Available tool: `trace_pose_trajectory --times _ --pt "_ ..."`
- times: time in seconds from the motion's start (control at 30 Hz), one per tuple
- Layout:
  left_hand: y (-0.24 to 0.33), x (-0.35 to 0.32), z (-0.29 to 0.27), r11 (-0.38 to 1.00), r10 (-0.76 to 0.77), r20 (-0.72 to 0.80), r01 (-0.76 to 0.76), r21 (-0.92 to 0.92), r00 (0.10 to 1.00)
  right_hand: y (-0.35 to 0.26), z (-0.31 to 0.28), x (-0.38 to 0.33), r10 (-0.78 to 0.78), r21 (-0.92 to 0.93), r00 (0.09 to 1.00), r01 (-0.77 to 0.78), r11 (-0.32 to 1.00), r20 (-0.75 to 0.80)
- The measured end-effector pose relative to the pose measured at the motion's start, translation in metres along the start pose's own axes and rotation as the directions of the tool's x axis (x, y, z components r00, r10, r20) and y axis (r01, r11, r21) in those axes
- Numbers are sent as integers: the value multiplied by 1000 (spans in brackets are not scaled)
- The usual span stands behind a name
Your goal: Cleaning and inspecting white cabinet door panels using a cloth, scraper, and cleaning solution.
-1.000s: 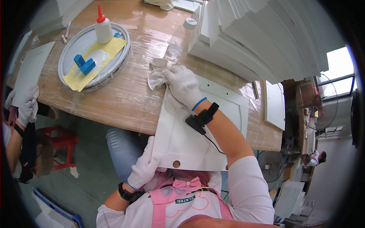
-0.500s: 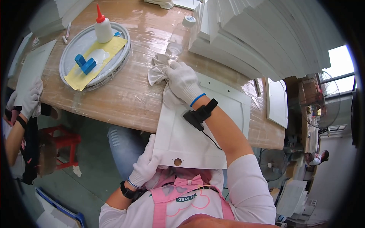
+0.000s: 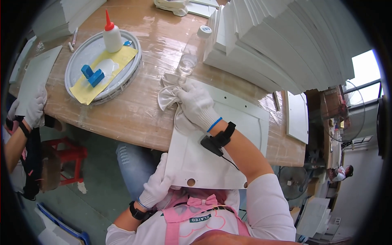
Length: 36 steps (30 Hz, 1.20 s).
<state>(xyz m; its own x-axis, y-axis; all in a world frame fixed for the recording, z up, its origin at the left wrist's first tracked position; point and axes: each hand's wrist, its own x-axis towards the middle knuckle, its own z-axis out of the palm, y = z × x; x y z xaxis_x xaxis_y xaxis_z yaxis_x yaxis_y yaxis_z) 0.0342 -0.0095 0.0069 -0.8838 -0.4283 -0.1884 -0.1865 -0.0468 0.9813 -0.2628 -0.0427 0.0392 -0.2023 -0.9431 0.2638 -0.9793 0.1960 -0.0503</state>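
Right hand (image 3: 197, 105) is pressing a rag (image 3: 169, 94) onto the panel (image 3: 228, 143); left hand (image 3: 157, 183) is gripping its seven-o'clock corner.

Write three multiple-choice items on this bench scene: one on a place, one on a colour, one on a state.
1. Where does the glue bottle stand?
A. in the round tray
B. on the white panel
C. on the floor

2. What colour is the bottle's nozzle?
A. blue
B. red
C. green

3. What is the right hand doing?
A. hanging free
B. gripping the bottle
C. pressing a white cloth at the panel's far corner

Answers: 1 A, it stands inside the tray's rim. 2 B, its tip is red. 3 C, the glove lies on the cloth; the left hand holds the panel's near edge.
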Motion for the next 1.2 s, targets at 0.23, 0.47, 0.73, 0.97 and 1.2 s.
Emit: trace_pose_trajectory --times 0.23,0.47,0.73,0.97,1.2 --pt "-6 0 0 996 59 -17 -58 60 998 1 -13 19 121 -36 987 -118 992 102" --pt "6 1 -1 999 -17 21 17 -33 1000 13 -10 22 128 -41 989 -126 991 70" --pt "4 -2 -2 1000 -29 -2 29 -12 1000 -2 1 3 -39 16 998 40 999 -59" --pt "-3 3 0 994 90 -27 -88 65 996 -1 -10 24 280 213 960 -273 938 -6" --pt "-26 2 -1 997 -73 47 75 -36 996 -57 -58 -103 -387 691 871 78 719 304"
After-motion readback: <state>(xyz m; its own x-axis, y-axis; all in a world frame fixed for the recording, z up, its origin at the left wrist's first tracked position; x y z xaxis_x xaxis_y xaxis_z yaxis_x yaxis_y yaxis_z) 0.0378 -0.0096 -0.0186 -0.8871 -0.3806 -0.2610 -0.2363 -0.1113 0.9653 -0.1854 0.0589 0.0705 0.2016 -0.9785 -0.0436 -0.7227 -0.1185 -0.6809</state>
